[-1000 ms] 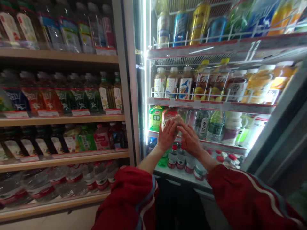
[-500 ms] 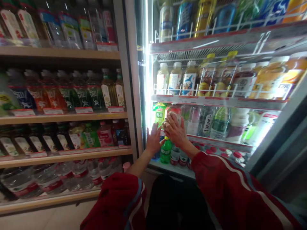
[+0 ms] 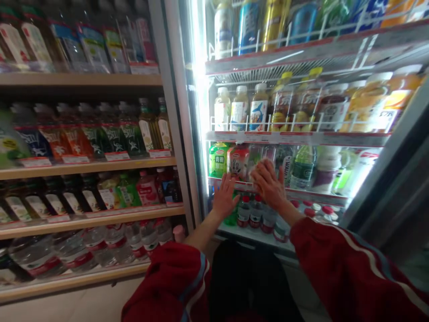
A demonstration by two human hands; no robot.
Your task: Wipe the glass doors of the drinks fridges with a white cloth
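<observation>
Pale cloth (image 3: 255,173), soft and crumpled, is grasped by the right hand (image 3: 270,187) at the cooler shelf (image 3: 315,197); the left hand (image 3: 225,197) is flat, released. Glossy red-labelled bottle (image 3: 238,159), more covered earlier, now shows.

1. The cooler's top shelf (image 3: 254,63) carries cans (image 3: 248,27) and bottles.
2. Its middle shelf (image 3: 261,137) bears a row of capped bottles (image 3: 259,109).
3. On its lower shelf (image 3: 317,197) stand green-labelled (image 3: 218,158) and red-labelled bottles (image 3: 236,161).
4. Its floor (image 3: 246,233) supports red-capped bottles (image 3: 244,215).
5. At left, wooden shelves (image 3: 100,167) hold bottle rows (image 3: 107,133).
</observation>
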